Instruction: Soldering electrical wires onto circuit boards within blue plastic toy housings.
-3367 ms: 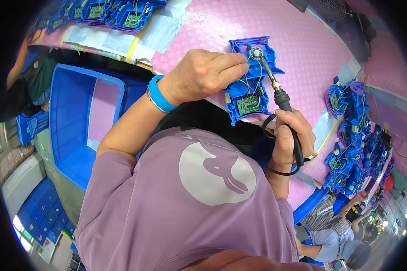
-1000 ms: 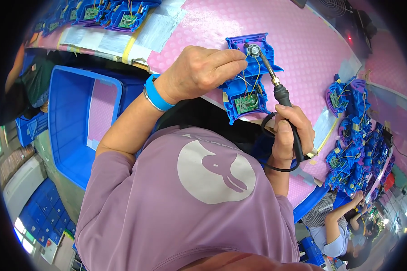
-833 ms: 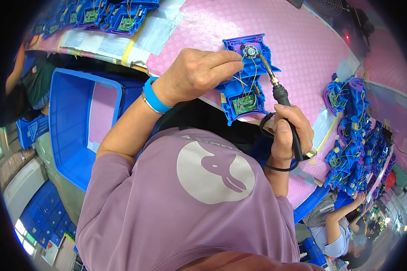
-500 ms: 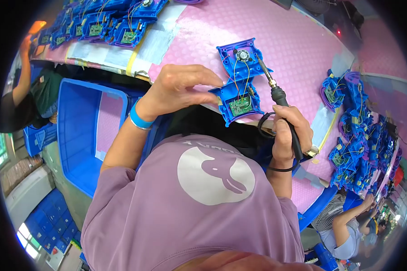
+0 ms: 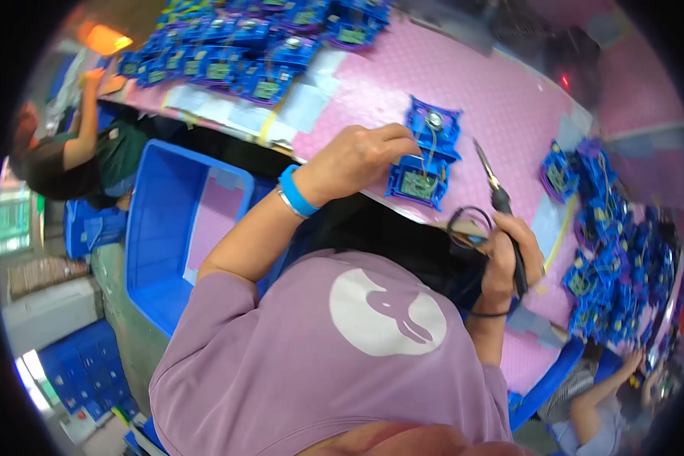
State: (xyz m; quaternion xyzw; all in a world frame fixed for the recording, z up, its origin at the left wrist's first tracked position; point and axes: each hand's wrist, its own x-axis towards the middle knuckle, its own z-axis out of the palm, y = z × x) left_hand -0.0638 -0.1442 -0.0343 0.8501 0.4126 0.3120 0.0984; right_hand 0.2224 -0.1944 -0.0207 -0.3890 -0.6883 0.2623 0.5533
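Note:
An opened blue plastic casing lies on the pink mat in two halves. Its far half [image 5: 442, 135] carries a small round speaker [image 5: 434, 120]; in the near half sits a green circuit board [image 5: 418, 185]. Thin wires run between the halves. My left hand [image 5: 366, 158] is closed at the casing's left side, where the halves meet; its fingertips are partly hidden and blurred. In my right hand [image 5: 515, 254] is a soldering iron [image 5: 501, 201], gripped by its black handle. The iron's metal tip points up and left, apart from the casing's right edge.
Rows of similar blue casings [image 5: 228, 53] fill the table's far left, and more are piled at the right [image 5: 615, 251]. A blue bin [image 5: 148, 251] stands left of me. The iron's black cord [image 5: 463, 228] loops by the table edge. Other people work at far left and lower right.
The view has shifted, so the scene sits differently. The iron's tip has come away from the far half's right side. My left fingers have moved farther along the casing's left side.

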